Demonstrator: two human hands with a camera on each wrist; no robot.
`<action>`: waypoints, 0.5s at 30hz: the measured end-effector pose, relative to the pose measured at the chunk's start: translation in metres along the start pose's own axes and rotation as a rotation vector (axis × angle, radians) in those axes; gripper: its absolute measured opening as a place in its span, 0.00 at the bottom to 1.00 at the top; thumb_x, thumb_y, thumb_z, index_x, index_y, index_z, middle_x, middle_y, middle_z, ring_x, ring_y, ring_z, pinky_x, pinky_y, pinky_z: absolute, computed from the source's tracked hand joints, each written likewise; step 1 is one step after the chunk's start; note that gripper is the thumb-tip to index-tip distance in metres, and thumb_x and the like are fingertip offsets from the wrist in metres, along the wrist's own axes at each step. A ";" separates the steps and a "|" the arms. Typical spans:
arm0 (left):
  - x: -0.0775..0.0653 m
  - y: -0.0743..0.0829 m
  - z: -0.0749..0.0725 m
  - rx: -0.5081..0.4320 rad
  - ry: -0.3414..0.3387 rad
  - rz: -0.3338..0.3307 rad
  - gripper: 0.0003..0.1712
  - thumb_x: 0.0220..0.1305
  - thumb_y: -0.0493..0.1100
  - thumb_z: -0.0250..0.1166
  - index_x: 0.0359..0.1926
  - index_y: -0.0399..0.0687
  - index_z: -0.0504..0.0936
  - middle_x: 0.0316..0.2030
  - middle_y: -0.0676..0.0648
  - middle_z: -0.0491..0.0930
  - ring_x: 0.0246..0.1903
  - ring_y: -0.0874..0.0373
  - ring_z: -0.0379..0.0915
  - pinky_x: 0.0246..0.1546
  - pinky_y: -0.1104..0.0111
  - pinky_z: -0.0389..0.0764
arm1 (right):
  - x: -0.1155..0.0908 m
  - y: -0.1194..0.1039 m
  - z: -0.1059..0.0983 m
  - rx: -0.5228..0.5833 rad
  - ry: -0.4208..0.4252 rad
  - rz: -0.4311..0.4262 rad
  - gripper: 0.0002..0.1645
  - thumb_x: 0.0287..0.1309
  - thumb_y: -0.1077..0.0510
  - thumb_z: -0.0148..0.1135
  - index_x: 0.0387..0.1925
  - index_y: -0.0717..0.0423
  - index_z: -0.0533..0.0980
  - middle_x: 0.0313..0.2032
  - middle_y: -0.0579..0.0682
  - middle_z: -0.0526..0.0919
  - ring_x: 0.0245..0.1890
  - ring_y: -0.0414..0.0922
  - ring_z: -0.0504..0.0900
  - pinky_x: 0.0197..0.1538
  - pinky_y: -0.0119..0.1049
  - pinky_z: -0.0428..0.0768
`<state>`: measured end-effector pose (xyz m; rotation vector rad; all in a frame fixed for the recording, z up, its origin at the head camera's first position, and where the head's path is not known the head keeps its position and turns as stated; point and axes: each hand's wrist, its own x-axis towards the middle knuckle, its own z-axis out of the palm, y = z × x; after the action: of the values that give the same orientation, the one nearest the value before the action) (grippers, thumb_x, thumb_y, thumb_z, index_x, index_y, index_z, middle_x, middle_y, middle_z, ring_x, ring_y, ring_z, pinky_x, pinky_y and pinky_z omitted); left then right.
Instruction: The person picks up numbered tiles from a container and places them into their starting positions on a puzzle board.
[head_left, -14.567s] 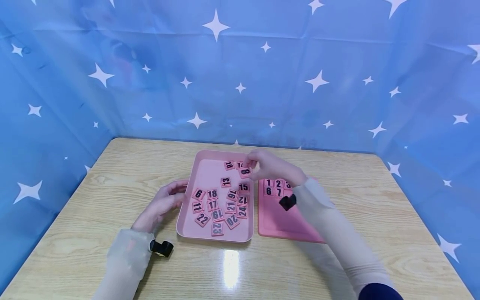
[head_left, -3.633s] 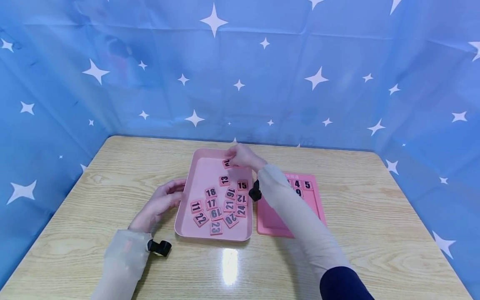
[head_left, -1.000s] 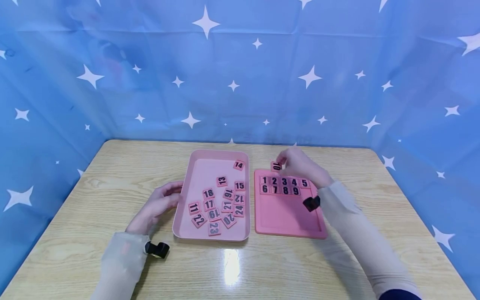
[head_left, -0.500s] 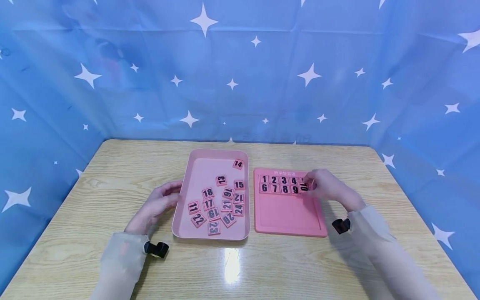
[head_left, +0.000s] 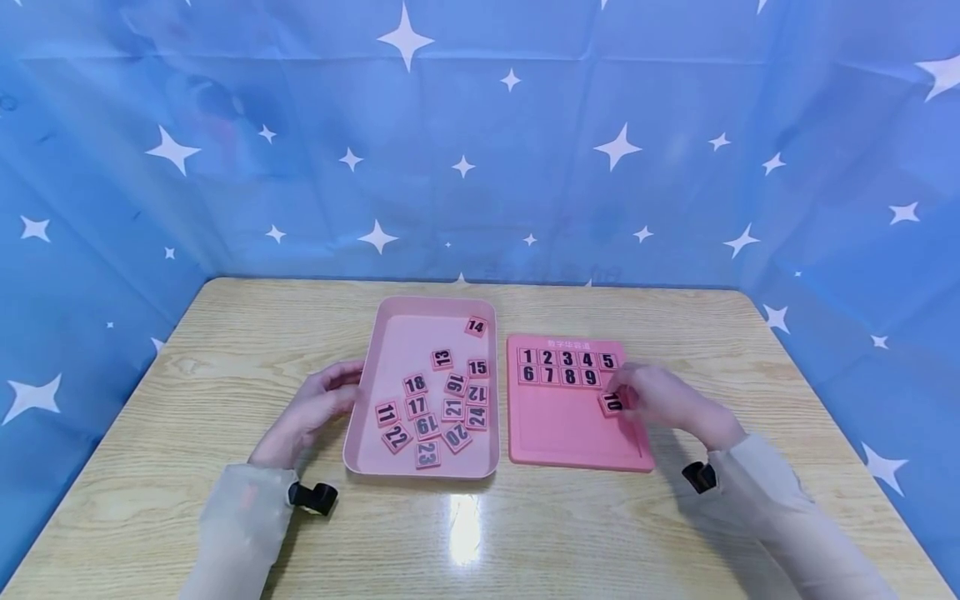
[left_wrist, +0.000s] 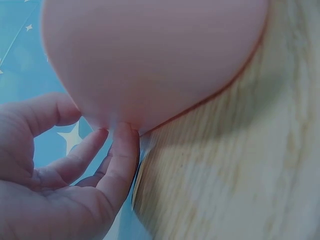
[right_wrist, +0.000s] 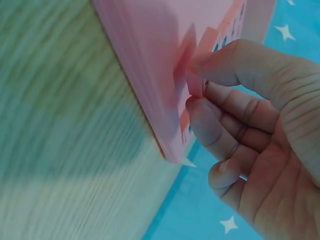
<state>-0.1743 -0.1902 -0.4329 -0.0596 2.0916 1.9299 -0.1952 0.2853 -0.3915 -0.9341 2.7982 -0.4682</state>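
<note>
My right hand [head_left: 667, 406] pinches a pink number tile marked 10 [head_left: 611, 403] between thumb and fingers. It holds the tile turned sideways and tilted over the right part of the pink puzzle board [head_left: 570, 437], below tiles 5 [head_left: 607, 361] and 9 [head_left: 590, 378]. In the right wrist view the tile [right_wrist: 203, 50] stands on a slant near the board surface. Two rows on the board read 1 to 5 and 6 to 9. At the left, my left hand [head_left: 318, 408] touches the outer wall of the light pink tray [left_wrist: 150, 60] with its fingertips, fingers loosely bent.
Inside the tray [head_left: 360, 454] lie several loose number tiles, turned various ways, among them 14 [head_left: 476, 326], 11 [head_left: 386, 413] and 23 [head_left: 427, 454]. Tray and board lie side by side on a wooden table [head_left: 285, 325]. A blue star-patterned cloth [head_left: 480, 125] hangs behind.
Tiles 8 and 9 have gone from the tray onto the board. My right hand has carried tile 10 from the tray across the board, lately down past tile 5. The left hand stays at the tray.
</note>
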 end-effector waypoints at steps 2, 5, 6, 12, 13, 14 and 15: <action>0.000 0.000 0.000 -0.006 0.001 0.000 0.33 0.59 0.32 0.57 0.65 0.28 0.59 0.60 0.29 0.64 0.41 0.64 0.72 0.42 0.75 0.76 | -0.001 -0.001 0.002 -0.011 -0.013 0.006 0.17 0.36 0.70 0.71 0.34 0.60 0.80 0.29 0.45 0.77 0.27 0.38 0.71 0.31 0.31 0.75; 0.001 0.000 0.001 -0.021 0.000 0.001 0.33 0.59 0.31 0.57 0.65 0.28 0.59 0.60 0.28 0.64 0.41 0.64 0.72 0.42 0.75 0.76 | -0.003 -0.002 0.004 -0.022 -0.024 0.011 0.18 0.35 0.71 0.70 0.35 0.61 0.80 0.31 0.46 0.77 0.29 0.39 0.72 0.33 0.32 0.76; 0.001 0.000 0.001 -0.023 0.000 0.002 0.33 0.59 0.31 0.57 0.65 0.27 0.59 0.60 0.28 0.64 0.41 0.64 0.72 0.42 0.75 0.76 | -0.003 -0.003 0.004 -0.023 -0.025 0.007 0.18 0.35 0.71 0.70 0.36 0.61 0.80 0.31 0.47 0.77 0.29 0.39 0.72 0.33 0.33 0.77; 0.000 -0.001 0.001 -0.032 -0.008 0.003 0.33 0.60 0.31 0.56 0.65 0.28 0.59 0.60 0.29 0.64 0.40 0.64 0.73 0.41 0.75 0.76 | -0.006 -0.005 0.005 -0.017 0.025 0.068 0.12 0.40 0.64 0.72 0.29 0.59 0.78 0.25 0.45 0.74 0.25 0.39 0.69 0.27 0.32 0.72; 0.000 -0.001 0.001 -0.031 -0.006 0.004 0.33 0.60 0.31 0.56 0.65 0.28 0.59 0.59 0.28 0.64 0.40 0.64 0.73 0.41 0.75 0.76 | -0.007 -0.006 0.005 -0.019 0.033 0.099 0.12 0.41 0.61 0.73 0.26 0.58 0.76 0.22 0.44 0.72 0.23 0.38 0.68 0.25 0.31 0.70; 0.000 -0.001 0.001 -0.032 -0.005 0.004 0.33 0.60 0.31 0.56 0.65 0.27 0.59 0.59 0.28 0.64 0.39 0.64 0.73 0.41 0.75 0.76 | -0.007 -0.007 0.006 -0.019 0.038 0.128 0.13 0.42 0.57 0.73 0.22 0.56 0.74 0.20 0.43 0.70 0.20 0.38 0.66 0.23 0.30 0.67; 0.000 -0.001 0.001 -0.033 -0.003 0.005 0.33 0.60 0.31 0.56 0.65 0.27 0.59 0.59 0.28 0.64 0.39 0.64 0.72 0.41 0.75 0.76 | -0.007 -0.009 0.007 -0.021 0.035 0.157 0.16 0.43 0.54 0.73 0.20 0.54 0.71 0.17 0.43 0.67 0.18 0.37 0.64 0.22 0.30 0.65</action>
<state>-0.1741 -0.1898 -0.4341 -0.0587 2.0608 1.9662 -0.1832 0.2812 -0.3946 -0.7090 2.8839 -0.4380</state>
